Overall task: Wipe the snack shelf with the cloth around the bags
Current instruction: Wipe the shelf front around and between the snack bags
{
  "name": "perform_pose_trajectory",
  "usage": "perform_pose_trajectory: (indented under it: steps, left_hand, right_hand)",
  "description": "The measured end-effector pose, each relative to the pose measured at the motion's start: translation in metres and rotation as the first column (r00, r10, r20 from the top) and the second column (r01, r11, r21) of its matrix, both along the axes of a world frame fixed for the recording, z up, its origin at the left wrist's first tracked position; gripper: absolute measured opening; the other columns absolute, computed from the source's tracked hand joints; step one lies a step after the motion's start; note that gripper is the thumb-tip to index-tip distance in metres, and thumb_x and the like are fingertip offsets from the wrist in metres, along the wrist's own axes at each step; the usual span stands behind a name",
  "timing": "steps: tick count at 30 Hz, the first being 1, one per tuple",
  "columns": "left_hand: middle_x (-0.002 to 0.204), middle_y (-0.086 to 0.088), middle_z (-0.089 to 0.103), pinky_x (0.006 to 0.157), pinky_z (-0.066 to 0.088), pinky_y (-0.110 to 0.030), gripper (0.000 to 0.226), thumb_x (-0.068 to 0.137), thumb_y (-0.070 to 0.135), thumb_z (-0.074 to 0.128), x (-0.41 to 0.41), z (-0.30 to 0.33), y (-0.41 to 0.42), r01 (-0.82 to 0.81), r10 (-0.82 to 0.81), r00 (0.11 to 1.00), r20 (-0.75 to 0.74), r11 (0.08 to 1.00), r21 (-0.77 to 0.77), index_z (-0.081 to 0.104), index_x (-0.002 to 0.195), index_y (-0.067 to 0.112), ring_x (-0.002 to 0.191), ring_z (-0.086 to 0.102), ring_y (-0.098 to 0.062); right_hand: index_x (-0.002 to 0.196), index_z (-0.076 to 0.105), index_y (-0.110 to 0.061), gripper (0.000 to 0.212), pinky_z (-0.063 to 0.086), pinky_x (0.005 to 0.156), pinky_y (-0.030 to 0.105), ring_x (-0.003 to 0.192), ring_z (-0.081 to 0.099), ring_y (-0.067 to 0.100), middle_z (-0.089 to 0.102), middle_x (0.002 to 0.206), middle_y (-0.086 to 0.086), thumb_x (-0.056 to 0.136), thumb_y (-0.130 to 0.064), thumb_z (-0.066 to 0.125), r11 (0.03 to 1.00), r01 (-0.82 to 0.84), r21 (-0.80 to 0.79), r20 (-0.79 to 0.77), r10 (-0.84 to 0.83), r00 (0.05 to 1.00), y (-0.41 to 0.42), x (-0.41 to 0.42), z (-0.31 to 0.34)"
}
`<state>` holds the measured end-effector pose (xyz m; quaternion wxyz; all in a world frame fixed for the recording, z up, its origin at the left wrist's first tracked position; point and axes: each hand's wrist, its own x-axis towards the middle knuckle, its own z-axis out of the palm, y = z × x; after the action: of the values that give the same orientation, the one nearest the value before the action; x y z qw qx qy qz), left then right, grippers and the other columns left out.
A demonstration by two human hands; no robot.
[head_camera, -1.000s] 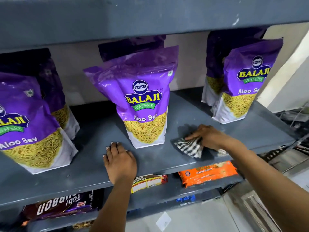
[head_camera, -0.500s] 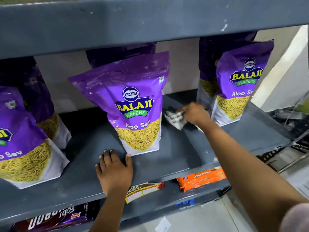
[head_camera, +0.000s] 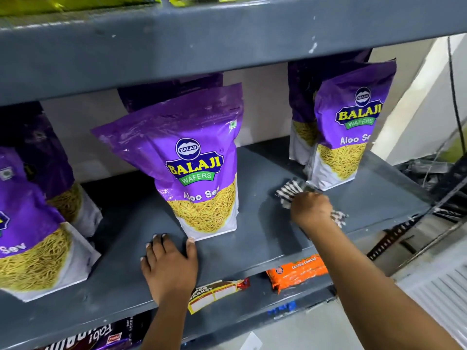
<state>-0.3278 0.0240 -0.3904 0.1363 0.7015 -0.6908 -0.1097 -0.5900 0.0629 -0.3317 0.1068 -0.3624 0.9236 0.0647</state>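
Note:
Purple Balaji Aloo Sev bags stand on the grey snack shelf (head_camera: 262, 238): one in the middle (head_camera: 199, 168), one at the right (head_camera: 351, 127), one at the left (head_camera: 27, 231), each with another bag behind it. My right hand (head_camera: 312, 210) presses a black-and-white checked cloth (head_camera: 290, 192) onto the shelf between the middle and right bags, close to the right bag's base. My left hand (head_camera: 169, 263) lies flat on the shelf's front edge, fingers spread, thumb touching the middle bag's bottom corner.
A grey shelf board (head_camera: 227, 46) hangs above. On the lower shelf lie an orange cashew cookie pack (head_camera: 298, 272), a yellow-and-red packet (head_camera: 217, 293) and a dark Fabi biscuit pack (head_camera: 88, 337). A perforated metal strut (head_camera: 394, 236) and clutter sit past the shelf's right end.
My right hand carried the cloth from the front edge to the back between the bags, then forward and right toward the right bag's base. The left hand stayed planted.

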Motion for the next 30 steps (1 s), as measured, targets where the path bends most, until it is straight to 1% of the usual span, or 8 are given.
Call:
perform_pose_trajectory:
  steps: [3,5,8,14,19,21,25,30]
  left_hand:
    - [0.148,-0.017,0.033,0.114,0.016,-0.048,0.071,0.085,0.052,0.027,0.001,0.001,-0.002,0.007,-0.007,1.000,0.004,1.000,-0.019,0.035,0.136,0.003,0.140,0.022,-0.033]
    - [0.146,-0.019,0.036,0.113,0.018,-0.049,0.076,0.079,0.053,0.023,0.002,0.001,-0.004,0.005,-0.004,1.000,0.008,0.999,-0.035,0.038,0.134,0.002,0.138,0.025,-0.034]
    - [0.144,-0.021,0.038,0.112,0.021,-0.051,0.070,0.085,0.051,0.030,0.002,-0.001,-0.001,0.006,-0.006,1.000,0.011,0.999,-0.047,0.040,0.132,0.001,0.137,0.028,-0.035]
    - [0.143,-0.022,0.039,0.111,0.022,-0.051,0.062,0.089,0.045,0.038,-0.001,-0.001,-0.003,-0.005,0.005,1.000,0.001,0.999,-0.044,0.042,0.130,-0.001,0.135,0.029,-0.037]
    - [0.144,-0.021,0.037,0.112,0.019,-0.051,0.058,0.089,0.039,0.046,-0.001,-0.001,0.000,-0.013,0.011,1.000,-0.027,0.999,-0.042,0.040,0.131,-0.001,0.136,0.026,-0.037]
    - [0.145,-0.021,0.037,0.113,0.019,-0.050,0.057,0.090,0.040,0.044,-0.001,0.001,0.000,-0.007,0.005,1.000,-0.029,0.999,-0.046,0.040,0.131,0.000,0.136,0.026,-0.038]
    - [0.146,-0.021,0.034,0.113,0.017,-0.050,0.057,0.092,0.039,0.041,0.001,0.002,0.001,0.026,-0.027,0.999,-0.023,0.999,-0.041,0.038,0.133,0.000,0.137,0.024,-0.038]
    - [0.151,-0.020,0.025,0.115,0.014,-0.047,0.057,0.095,0.037,0.035,0.008,-0.002,0.013,0.090,-0.090,0.996,0.029,0.996,-0.014,0.029,0.139,0.001,0.140,0.019,-0.035]
  right_hand:
    - [0.127,0.052,-0.011,0.039,0.045,0.099,0.040,0.126,0.049,0.035,0.050,0.138,0.015,0.089,-0.014,0.045,0.982,0.120,-0.144,0.056,-0.113,0.992,0.011,-0.005,0.013]
    - [0.133,0.046,-0.016,0.044,0.044,0.100,0.042,0.128,0.044,0.036,0.041,0.142,0.015,0.089,-0.013,0.043,0.970,0.005,-0.242,0.012,-0.003,1.000,0.006,0.007,0.013]
    - [0.140,0.033,-0.023,0.050,0.041,0.103,0.045,0.133,0.032,0.037,0.027,0.151,0.011,0.091,-0.012,0.039,0.978,-0.134,-0.160,0.049,0.143,0.988,0.010,0.009,-0.002]
    - [0.134,0.043,-0.005,0.044,0.046,0.097,0.043,0.123,0.049,0.038,0.034,0.145,0.018,0.091,-0.014,0.042,0.988,0.120,-0.094,0.023,-0.119,0.993,0.070,-0.011,0.002]
    - [0.143,0.026,-0.025,0.066,0.049,0.093,0.044,0.124,0.042,0.036,0.019,0.156,0.004,0.084,-0.002,0.047,0.872,-0.404,-0.277,0.092,0.442,0.892,0.062,0.091,-0.006]
    - [0.143,0.025,-0.028,0.066,0.046,0.095,0.044,0.127,0.037,0.035,0.023,0.155,0.001,0.085,-0.004,0.045,0.829,-0.489,-0.271,0.097,0.529,0.843,0.058,0.095,-0.021]
    - [0.141,0.030,-0.037,0.065,0.046,0.098,0.041,0.122,0.044,0.033,0.029,0.154,-0.004,0.086,-0.003,0.040,0.907,-0.326,-0.266,-0.010,0.335,0.942,0.089,0.014,-0.041]
    - [0.137,0.041,-0.027,0.065,0.051,0.093,0.045,0.113,0.055,0.041,0.043,0.147,0.009,0.080,0.003,0.045,0.909,0.136,-0.393,0.108,-0.101,0.989,0.152,-0.089,-0.028]
